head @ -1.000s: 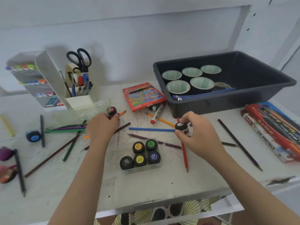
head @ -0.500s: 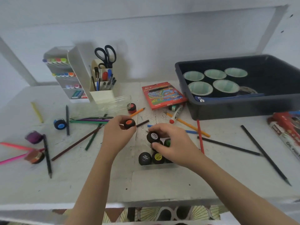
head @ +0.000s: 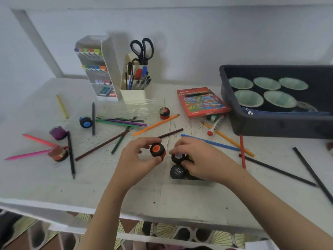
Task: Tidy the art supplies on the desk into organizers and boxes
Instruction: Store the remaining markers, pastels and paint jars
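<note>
My left hand (head: 133, 163) grips a small black paint jar with an orange lid label (head: 157, 149), held just above the desk and left of the clear paint tray (head: 191, 182). My right hand (head: 201, 159) lies over the tray, with thumb and fingers closed around a black-lidded jar (head: 178, 156) seated at its back left. Another black jar (head: 177, 171) sits in the tray's front left. The hand hides the other jars in the tray.
Loose paint jars: red (head: 164, 112), blue (head: 86, 122), purple (head: 58, 132), brown (head: 58, 154). Coloured pencils and a marker (head: 215, 125) lie scattered. A white organizer (head: 110, 69) and pen cup (head: 133, 94) stand behind, a pencil box (head: 201, 101) at centre, a dark bin (head: 279, 123) at right.
My right hand carried its jar from beside the bin to the tray and lowered it in. My left hand brought the orange-lidded jar toward the tray. The camera view shifted left.
</note>
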Tool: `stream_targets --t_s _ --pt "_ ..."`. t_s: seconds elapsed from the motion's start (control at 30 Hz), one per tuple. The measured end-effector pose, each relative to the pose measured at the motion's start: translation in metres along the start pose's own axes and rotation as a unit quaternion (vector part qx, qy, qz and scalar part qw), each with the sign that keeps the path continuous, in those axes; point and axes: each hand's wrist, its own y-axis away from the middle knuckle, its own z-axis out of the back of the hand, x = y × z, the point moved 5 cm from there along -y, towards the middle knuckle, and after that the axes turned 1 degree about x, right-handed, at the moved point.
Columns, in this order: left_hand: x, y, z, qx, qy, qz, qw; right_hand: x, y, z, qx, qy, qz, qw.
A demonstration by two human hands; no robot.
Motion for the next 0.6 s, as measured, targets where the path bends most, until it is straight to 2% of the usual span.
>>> stream_targets --t_s 0.2,0.43,0.6 --pt "0.007 0.003 -0.003 0.005 -0.005 -0.018 1.0 0.002 0.003 -0.002 -0.007 0.015 0.019 1.0" --pt "0.007 0.004 -0.005 -0.005 -0.026 -0.035 0.999 -0.009 0.014 -0.01 -0.085 -0.028 -0.014 0.996" --pt "0.007 0.004 -0.005 -0.008 -0.055 -0.061 0.997 -0.012 0.015 -0.014 -0.105 -0.041 -0.02 0.993"
